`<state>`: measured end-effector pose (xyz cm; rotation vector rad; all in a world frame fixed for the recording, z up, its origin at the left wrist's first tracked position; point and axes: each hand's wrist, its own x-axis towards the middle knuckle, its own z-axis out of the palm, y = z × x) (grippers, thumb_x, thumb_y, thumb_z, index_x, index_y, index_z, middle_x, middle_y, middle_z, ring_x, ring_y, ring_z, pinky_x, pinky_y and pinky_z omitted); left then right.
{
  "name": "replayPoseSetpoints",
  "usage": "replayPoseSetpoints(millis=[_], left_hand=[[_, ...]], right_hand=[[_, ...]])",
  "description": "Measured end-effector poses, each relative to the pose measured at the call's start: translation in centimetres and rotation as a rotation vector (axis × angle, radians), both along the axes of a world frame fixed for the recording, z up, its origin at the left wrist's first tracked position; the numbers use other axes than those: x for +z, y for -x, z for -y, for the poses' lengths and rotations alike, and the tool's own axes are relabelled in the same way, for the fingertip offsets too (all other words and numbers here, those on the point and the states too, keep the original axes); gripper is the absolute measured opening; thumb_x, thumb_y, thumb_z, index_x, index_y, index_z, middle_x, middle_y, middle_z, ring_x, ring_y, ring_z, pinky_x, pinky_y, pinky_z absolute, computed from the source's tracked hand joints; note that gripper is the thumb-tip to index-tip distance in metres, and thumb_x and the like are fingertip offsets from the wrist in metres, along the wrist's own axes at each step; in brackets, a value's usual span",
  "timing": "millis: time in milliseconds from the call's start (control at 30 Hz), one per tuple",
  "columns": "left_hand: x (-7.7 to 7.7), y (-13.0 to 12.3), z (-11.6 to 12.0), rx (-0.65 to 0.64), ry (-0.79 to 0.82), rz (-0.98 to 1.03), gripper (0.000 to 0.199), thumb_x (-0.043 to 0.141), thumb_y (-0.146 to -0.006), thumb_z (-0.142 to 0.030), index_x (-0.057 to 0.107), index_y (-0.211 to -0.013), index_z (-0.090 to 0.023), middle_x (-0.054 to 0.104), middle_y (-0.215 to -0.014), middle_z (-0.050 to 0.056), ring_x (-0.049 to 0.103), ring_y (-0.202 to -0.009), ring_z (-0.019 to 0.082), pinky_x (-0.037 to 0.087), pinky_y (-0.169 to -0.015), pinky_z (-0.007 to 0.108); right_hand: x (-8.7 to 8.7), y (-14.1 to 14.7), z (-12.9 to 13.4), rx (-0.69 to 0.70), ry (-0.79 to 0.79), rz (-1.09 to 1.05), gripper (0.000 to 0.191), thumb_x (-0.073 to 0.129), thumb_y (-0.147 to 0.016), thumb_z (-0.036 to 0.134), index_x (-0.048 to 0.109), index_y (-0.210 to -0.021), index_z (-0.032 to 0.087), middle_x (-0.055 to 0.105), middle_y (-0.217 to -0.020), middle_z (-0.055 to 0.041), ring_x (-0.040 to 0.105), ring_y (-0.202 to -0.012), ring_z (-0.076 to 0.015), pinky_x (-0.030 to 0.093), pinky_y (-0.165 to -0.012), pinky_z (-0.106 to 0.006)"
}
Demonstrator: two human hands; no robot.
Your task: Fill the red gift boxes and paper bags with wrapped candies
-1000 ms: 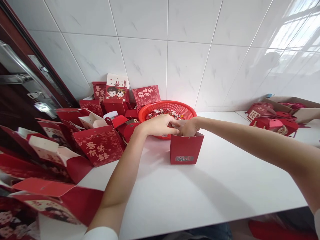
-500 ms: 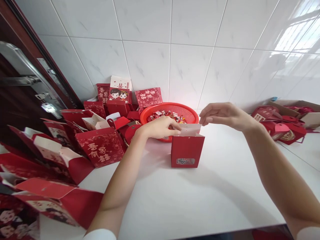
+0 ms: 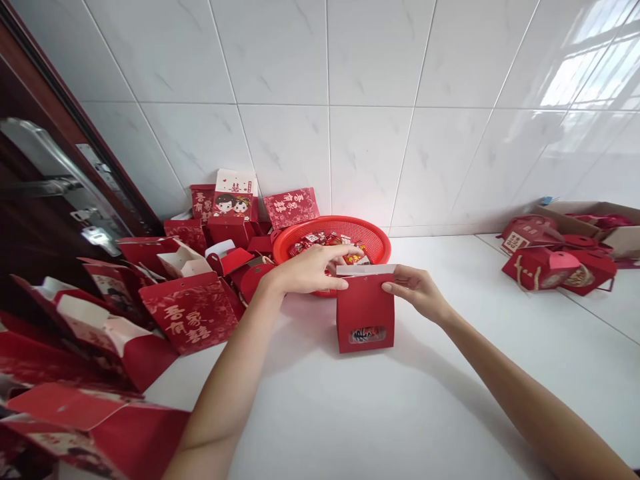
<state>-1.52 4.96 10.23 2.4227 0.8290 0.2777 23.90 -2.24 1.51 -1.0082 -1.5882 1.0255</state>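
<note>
A red paper box (image 3: 366,310) stands upright on the white table, with a small clear window low on its front and a pale flap edge across its top. My left hand (image 3: 317,269) is at the box's upper left corner, its thumb on the front edge and its fingers curved behind. At the upper right corner my right hand (image 3: 416,288) pinches the box between thumb and fingers. Behind the box sits a red plastic basket (image 3: 367,228) of wrapped candies (image 3: 320,239), partly hidden by my left hand.
Many red boxes (image 3: 190,310) crowd the left side, several with open tops. Closed red boxes (image 3: 537,267) and a cardboard carton (image 3: 627,240) are at the right. A tiled wall (image 3: 370,160) rises behind; a dark door (image 3: 30,220) is at far left.
My right hand has come down from above onto the box's right corner. The top of the box, open before, is now drawn together. The camera view has shifted slightly.
</note>
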Motion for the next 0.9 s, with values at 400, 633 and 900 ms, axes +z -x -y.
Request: replayPoseSetpoints(millis=[400, 633, 900], left_hand=[[-2.1, -2.5, -0.8, -0.030, -0.070, 0.156, 0.015, 0.059, -0.088, -0.020, 0.065, -0.102, -0.022, 0.073, -0.098, 0.000, 0.069, -0.088, 0.018, 0.052, -0.082, 0.030], [-1.7, -2.2, -0.3, -0.042, -0.066, 0.123, 0.016, 0.071, -0.082, -0.028, 0.073, -0.096, -0.020, 0.078, -0.101, 0.001, 0.071, -0.096, 0.020, 0.053, -0.085, 0.030], [-1.7, -2.4, -0.2, -0.075, -0.109, 0.127, 0.016, 0.063, -0.085, -0.020, 0.075, -0.095, -0.021, 0.079, -0.101, 0.001, 0.072, -0.096, 0.019, 0.055, -0.090, 0.032]], right_hand=[[-2.6, -0.3, 0.1, -0.292, -0.305, -0.011, 0.028, 0.069, -0.093, 0.043, 0.066, -0.118, 0.032, 0.076, -0.105, -0.0026, 0.072, -0.093, -0.0223, 0.061, -0.082, -0.040], [-3.3, -0.2, 0.4, -0.410, -0.472, 0.111, 0.023, 0.070, -0.090, 0.045, 0.072, -0.104, 0.027, 0.076, -0.098, -0.0052, 0.071, -0.087, -0.0223, 0.062, -0.078, -0.040], [-2.6, 0.3, 0.9, -0.427, -0.285, 0.033, 0.034, 0.063, -0.093, 0.056, 0.068, -0.106, 0.025, 0.075, -0.093, -0.0056, 0.071, -0.081, -0.0209, 0.059, -0.072, -0.036]])
